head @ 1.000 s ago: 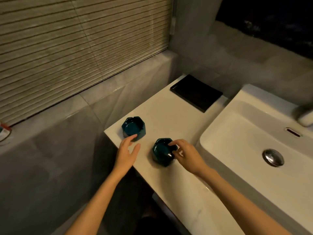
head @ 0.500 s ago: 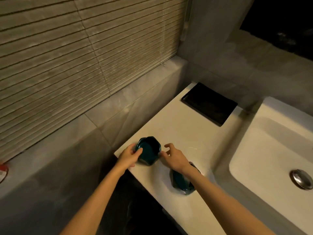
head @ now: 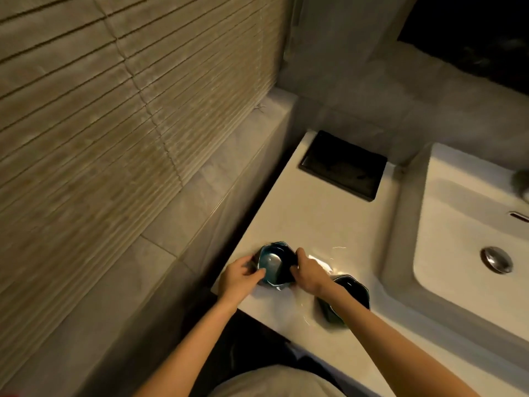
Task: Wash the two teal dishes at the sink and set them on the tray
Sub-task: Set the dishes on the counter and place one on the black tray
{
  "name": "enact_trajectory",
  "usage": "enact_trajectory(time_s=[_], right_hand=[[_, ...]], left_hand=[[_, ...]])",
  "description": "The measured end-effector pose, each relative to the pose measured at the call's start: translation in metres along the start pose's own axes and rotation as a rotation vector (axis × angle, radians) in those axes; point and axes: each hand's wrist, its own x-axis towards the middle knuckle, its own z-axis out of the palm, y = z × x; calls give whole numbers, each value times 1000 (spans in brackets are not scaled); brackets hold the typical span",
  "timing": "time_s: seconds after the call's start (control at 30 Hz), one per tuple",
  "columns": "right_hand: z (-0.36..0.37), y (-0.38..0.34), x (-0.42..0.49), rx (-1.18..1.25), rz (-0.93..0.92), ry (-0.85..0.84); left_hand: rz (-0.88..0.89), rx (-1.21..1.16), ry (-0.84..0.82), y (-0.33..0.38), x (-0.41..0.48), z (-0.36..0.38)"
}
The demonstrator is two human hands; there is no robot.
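A person stands at a bathroom counter in dim, warm light, seen from above; 2 bare forearms reach forward from the bottom of the view.

Nearest, the left hand (head: 242, 275) and the right hand (head: 310, 275) hold 1 small, faceted, glossy teal ceramic dish (head: 273, 266) between them. The left fingers curl round its left side with the thumb at the rim. The right fingers curl over its right side. The dish sits at the near left corner of the pale stone countertop (head: 329, 219), and it cannot be told whether it has left the surface.

The second teal dish (head: 356, 289) stands just to the right on the counter, partly hidden under the right forearm and held by neither hand.

Further right lies the white rectangular ceramic sink (head: 446, 213) with its round metal drain (head: 496, 259). No running water shows.

Beyond, at the back of the counter, rests the flat black rectangular tray (head: 343, 164), with nothing on it. A slatted beige window blind (head: 114, 110) fills the left wall.

The step in hand appears to be picking up the first dish; washing seems not yet begun. The next move probably calls for carrying it right, over the second dish, to the basin.
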Motion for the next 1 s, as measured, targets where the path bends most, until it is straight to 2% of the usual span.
enact_trajectory(time_s=[0.2,0.47,1.0], right_hand=[[-39,-2,-8,221,18,163],[-109,13,21,309,30,373],[-206,67,181,362,149,432]], left_hand=[[128,-109,-127,56,9,-7],[194,-96,-263,139,49,19],[135,18,-305,220,209,100]])
